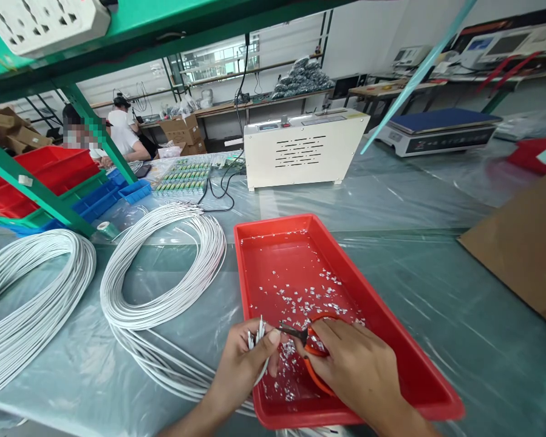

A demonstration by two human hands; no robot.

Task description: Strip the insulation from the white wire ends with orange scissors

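Observation:
My left hand (244,358) is closed around the ends of several white cables (257,335), their tips sticking up past the thumb. In my right hand (361,367) is a pair of scissors with orange handles (317,377); its dark blades (292,331) point left and reach the left thumb and fingertips. Both hands are over the near part of a red tray (273,233). Small silvery scraps (295,303) lie scattered across the tray's bottom. From the left hand the cables run back to a large white coil (163,306) on the table.
A second cable coil (40,291) lies at far left. Behind the tray stand a cream machine (304,152) and a blue-topped scale (441,130). Cardboard (523,249) is at right, stacked bins (40,182) at left. A green shelf beam (200,30) crosses overhead. People sit working in the background.

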